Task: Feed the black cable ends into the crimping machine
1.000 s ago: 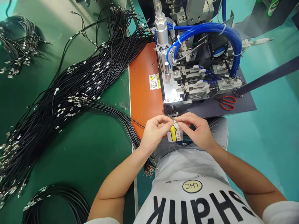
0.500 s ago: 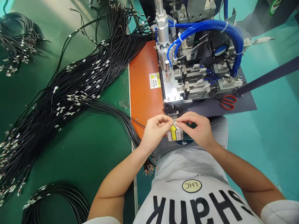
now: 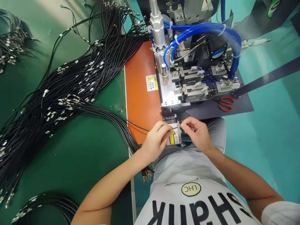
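Observation:
My left hand (image 3: 157,139) is closed on a black cable (image 3: 138,125) close to its end, which reaches out to the right past my fingertips. The rest of that cable runs left over the orange plate (image 3: 140,93) toward the bundle. My right hand (image 3: 196,132) pinches the thin wire tip at the cable's end. Both hands are just in front of the machine's small feed block (image 3: 169,116), above a white label with a yellow arrow (image 3: 172,139). My fingers hide part of the wire ends.
A machine with metal cylinders (image 3: 161,56) and blue air hoses (image 3: 206,29) stands ahead. Red-handled scissors (image 3: 226,103) lie on its dark base. Black cable bundles (image 3: 77,75) spread over the green table (image 3: 93,162) at left; several stripped ends (image 3: 147,174) hang over its edge.
My left hand has slid back along the cable, turning palm-down, so more of the end shows between my hands. My right fingers stay pinched. The view has shifted slightly.

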`<state>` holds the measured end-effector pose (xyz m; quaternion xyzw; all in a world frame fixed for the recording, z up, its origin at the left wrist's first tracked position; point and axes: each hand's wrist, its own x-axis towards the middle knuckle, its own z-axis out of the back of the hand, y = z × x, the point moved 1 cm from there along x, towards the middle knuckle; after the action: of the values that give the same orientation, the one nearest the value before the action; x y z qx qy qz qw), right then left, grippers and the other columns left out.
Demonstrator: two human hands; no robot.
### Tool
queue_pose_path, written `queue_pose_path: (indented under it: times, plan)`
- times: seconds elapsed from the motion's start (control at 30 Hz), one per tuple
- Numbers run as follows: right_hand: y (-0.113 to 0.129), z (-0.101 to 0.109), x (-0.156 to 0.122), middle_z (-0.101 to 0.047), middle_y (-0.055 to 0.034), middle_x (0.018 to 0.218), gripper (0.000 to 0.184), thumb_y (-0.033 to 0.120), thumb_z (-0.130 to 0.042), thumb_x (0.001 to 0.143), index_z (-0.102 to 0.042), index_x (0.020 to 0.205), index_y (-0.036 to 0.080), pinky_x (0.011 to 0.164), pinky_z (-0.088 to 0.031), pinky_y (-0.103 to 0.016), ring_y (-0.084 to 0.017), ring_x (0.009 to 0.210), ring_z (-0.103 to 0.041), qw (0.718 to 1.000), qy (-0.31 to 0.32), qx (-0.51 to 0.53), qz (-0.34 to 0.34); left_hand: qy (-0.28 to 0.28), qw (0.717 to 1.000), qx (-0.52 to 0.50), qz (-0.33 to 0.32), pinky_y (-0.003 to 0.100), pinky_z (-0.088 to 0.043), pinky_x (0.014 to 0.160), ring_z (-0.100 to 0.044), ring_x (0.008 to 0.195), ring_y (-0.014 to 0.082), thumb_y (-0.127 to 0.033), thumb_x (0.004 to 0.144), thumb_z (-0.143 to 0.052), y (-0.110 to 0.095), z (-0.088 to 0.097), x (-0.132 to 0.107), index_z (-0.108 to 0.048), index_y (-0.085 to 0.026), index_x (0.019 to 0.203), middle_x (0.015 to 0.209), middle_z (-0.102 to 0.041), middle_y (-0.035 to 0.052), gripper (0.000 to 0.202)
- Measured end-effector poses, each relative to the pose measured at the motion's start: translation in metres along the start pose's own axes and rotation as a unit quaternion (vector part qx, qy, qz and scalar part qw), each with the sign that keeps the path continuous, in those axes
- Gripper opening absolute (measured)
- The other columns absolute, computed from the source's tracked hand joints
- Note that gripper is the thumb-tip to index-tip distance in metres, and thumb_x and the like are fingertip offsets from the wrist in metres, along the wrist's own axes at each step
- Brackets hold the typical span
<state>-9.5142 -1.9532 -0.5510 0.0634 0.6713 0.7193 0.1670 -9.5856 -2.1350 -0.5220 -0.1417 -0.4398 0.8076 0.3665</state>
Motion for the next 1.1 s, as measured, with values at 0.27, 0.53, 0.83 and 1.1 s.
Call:
queue_pose_path:
  times: [0.27,0.53,0.83,1.1]
  plan:
    - [-0.024,-0.007,0.047,-0.062,-0.0006,0.076,0.025,0.041,-0.074,0.081,-0.066,0.081,0.017,0.061,-0.040,-0.026,-0.012,0.065,-0.050,0.988,-0.013,0.097,-0.119,-0.005,0.984,0.140,-0.109,0.025,-0.051,0.076,-0.061,0.087,0.0143,-0.015,0.097,-0.049,0.042,0.010,0.036,-0.061,-0.017,0.113,0.096,-0.059,0.0068,0.021]
    - [-0.028,-0.007,0.053,-0.062,0.0001,0.073,0.023,0.040,-0.075,0.081,-0.068,0.081,0.018,0.061,-0.039,-0.026,-0.012,0.065,-0.049,0.981,-0.020,0.107,-0.159,0.023,0.983,0.134,-0.125,0.023,-0.051,0.067,-0.059,0.078,0.0129,-0.012,0.098,-0.043,0.058,0.008,0.042,-0.061,-0.016,0.121,0.090,-0.058,0.0055,0.030]
    - [-0.032,-0.008,0.056,-0.064,-0.0006,0.078,0.022,0.038,-0.075,0.081,-0.068,0.082,0.018,0.065,-0.042,-0.026,-0.012,0.068,-0.053,0.980,-0.009,0.119,-0.160,0.027,0.981,0.136,-0.133,0.023,-0.051,0.065,-0.059,0.078,0.0131,-0.010,0.097,-0.045,0.059,0.011,0.044,-0.061,-0.015,0.121,0.090,-0.058,0.0064,0.030]
    - [-0.032,-0.007,0.056,-0.061,0.0005,0.074,0.022,0.037,-0.075,0.082,-0.066,0.081,0.017,0.064,-0.040,-0.026,-0.011,0.065,-0.050,0.980,-0.007,0.116,-0.161,0.035,0.980,0.145,-0.129,0.024,-0.052,0.065,-0.061,0.079,0.0137,-0.014,0.099,-0.042,0.058,0.011,0.048,-0.062,-0.016,0.120,0.091,-0.061,0.0068,0.029]
